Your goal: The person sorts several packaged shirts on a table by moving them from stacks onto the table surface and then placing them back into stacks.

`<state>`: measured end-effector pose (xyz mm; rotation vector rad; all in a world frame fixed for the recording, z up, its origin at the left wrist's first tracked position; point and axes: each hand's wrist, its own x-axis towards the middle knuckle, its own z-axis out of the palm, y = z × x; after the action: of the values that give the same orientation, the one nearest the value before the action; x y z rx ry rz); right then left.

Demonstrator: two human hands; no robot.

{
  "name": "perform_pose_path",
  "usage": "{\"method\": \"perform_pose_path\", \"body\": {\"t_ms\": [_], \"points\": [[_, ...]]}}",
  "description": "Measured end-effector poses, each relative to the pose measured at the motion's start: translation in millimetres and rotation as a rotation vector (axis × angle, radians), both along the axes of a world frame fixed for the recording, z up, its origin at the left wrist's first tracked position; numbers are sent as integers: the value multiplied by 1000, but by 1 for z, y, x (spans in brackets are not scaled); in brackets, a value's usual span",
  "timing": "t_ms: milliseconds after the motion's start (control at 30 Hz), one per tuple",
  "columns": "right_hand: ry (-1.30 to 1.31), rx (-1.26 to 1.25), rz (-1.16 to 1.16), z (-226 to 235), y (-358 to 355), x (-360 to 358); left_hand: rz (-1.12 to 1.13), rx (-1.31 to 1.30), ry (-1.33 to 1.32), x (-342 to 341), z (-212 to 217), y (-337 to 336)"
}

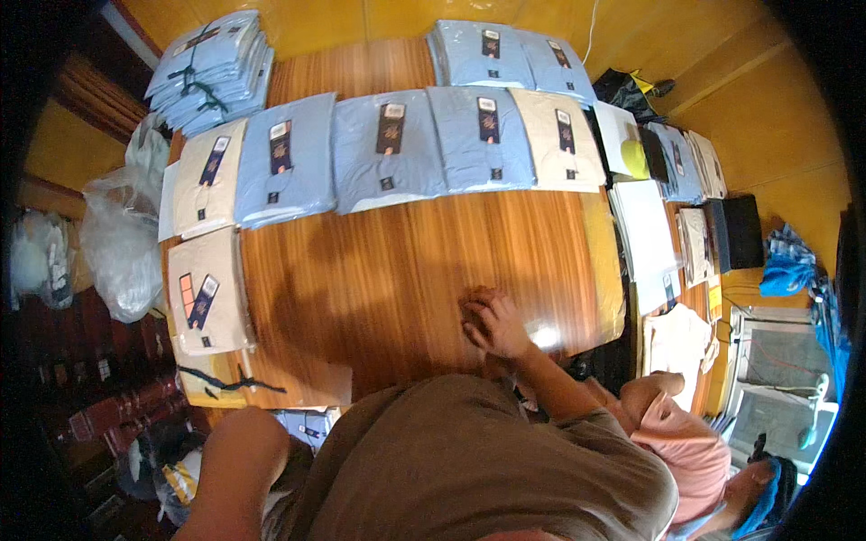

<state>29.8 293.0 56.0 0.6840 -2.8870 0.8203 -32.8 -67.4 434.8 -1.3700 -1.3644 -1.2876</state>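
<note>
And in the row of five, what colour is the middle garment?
Light blue bagged garment; head view.

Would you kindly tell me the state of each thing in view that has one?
Right hand: fingers loosely bent, seemingly empty, over the table.
Left hand: not visible.
Table: partly covered.
Row of five shirts: folded, packed, lying flat.
Upper-left blue stack: tied in a bundle.
Dark cord: lying loose.
Clear plastic bag: bulging.

Blue shirts (361, 167), cream shirts (544, 149), brown-streaked table (406, 257)
</note>
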Motion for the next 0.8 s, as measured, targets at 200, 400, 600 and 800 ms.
{"method": "perform_pose_path", "body": {"t_ms": [200,400,600,800], "points": [[106,-98,25,36,56,-95,283,93,-924,-32,-141,62],[376,-78,-120,102,115,-324,849,-957,-1153,-8,-356,85],[275,507,14,85,128,-502,966,-1118,-1182,2,-383,95],[85,840,106,74,104,-536,958,-1049,-1187,5,-380,91]]}}
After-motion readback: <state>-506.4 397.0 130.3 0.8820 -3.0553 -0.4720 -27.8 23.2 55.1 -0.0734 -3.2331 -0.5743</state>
